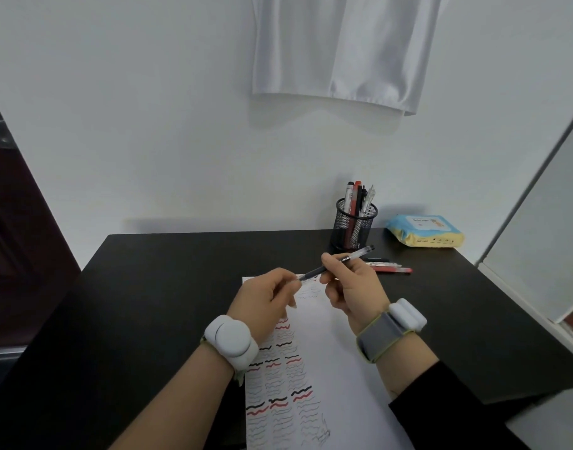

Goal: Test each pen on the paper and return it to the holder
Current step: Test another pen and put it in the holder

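— Fingers [280, 289] first: how do they sit?

— Those of the left hand [265, 302] are curled and pinch the near tip of a black pen [335, 263]. The right hand [350, 287] has its fingers curled round the middle of the same pen, so both hands hold it above the sheet, tilted, far end higher and to the right. Whether the left fingers have the cap or the bare tip I cannot tell.

— What lies under the hands?

— A sheet of white paper [340, 368] on the black desk [155, 287], its left part filled with rows of wavy black and red test strokes. Each wrist carries a white band device; the right arm has a black sleeve [441, 404].

— And further back?

— Just beyond the right hand, a few loose pens [389, 267] lie flat on the desk, one of them red. Behind them stands the black mesh holder [355, 227], upright, with several pens [358, 203] standing in it. To its right, near the desk's back edge, sits a yellow and blue packet of wipes [424, 230].

— Beyond the desk?

— A white wall, with a white cloth [343, 50] hanging on it above.
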`<state>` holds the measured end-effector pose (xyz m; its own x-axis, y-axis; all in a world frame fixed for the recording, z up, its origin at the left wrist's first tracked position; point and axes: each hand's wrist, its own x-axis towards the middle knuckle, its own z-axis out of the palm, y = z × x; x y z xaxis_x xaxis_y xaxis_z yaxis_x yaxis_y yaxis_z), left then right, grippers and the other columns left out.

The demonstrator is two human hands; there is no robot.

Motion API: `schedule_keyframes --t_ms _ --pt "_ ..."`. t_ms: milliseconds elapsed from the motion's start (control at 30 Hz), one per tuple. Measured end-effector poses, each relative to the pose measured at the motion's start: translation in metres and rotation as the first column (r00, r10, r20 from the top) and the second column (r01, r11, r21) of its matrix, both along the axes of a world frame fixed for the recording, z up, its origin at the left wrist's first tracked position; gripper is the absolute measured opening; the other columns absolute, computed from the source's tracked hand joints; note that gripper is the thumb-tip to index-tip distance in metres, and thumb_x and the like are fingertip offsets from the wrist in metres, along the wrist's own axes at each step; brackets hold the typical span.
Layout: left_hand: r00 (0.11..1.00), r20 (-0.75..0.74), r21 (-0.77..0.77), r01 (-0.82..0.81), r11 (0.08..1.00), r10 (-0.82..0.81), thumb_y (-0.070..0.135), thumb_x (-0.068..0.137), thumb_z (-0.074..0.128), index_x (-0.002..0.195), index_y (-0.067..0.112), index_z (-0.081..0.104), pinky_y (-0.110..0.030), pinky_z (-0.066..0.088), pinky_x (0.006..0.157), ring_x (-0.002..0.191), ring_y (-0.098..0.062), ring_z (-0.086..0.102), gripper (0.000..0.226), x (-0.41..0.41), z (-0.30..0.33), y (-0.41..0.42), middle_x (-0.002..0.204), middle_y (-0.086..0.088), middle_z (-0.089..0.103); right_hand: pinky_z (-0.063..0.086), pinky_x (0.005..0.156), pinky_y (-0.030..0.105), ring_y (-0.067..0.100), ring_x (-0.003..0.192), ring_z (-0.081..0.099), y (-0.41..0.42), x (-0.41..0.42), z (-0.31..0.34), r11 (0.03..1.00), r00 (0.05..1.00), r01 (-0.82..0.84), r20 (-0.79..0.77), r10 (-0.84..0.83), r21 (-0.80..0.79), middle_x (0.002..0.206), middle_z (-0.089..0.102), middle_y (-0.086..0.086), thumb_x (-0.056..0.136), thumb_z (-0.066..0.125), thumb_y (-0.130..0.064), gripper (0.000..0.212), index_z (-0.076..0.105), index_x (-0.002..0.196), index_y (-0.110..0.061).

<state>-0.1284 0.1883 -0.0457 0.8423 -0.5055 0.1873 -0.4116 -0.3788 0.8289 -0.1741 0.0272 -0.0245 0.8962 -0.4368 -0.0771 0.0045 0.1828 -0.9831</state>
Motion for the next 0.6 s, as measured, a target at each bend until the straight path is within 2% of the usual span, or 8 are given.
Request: schedule_keyframes --t_ms 133,400,600 --pt "0.999 -0.027 -0.036 0.022 0.999 -0.023 0.029 0.097 0.051 0.098 0.026 0.063 -0.020 0.053 0.064 0.057 -0.003 0.058 0.012 -0.003 0.009 -0.004 0.072 0.006 0.065 0.026 0.036 0.019 0.015 0.042 0.037 -0.001 -0.003 0.003 0.998 1.000 -0.006 0.006 0.006 0.060 0.061 0.056 0.006 0.094 0.062 -0.024 0.015 0.055 0.088 -0.012" --pt "0.976 -0.189 -0.064 0.095 0.993 -0.106 0.022 0.098 0.050 0.093 0.017 0.067 -0.023 0.052 0.059 0.051 -0.007 0.055 0.019 -0.009 0.028 -0.009 0.064 0.003 0.064 0.026 0.036 0.018 0.012 0.040 0.035 0.000 -0.010 0.005 0.996 1.000 0.009 0.023 -0.011 0.089 0.056 0.049 0.003 0.095 0.061 -0.024 0.019 0.055 0.080 -0.012" --pt "0.992 -0.092 0.014 0.088 0.996 -0.087 0.024 0.097 0.052 0.095 0.020 0.066 -0.024 0.055 0.061 0.051 -0.004 0.056 0.015 -0.014 0.029 -0.010 0.067 0.003 0.066 0.026 0.035 0.018 0.012 0.039 0.034 0.005 -0.016 0.002 0.984 0.998 0.054 0.026 -0.059 0.168 0.055 0.046 0.003 0.095 0.060 -0.021 0.017 0.054 0.082 -0.011"
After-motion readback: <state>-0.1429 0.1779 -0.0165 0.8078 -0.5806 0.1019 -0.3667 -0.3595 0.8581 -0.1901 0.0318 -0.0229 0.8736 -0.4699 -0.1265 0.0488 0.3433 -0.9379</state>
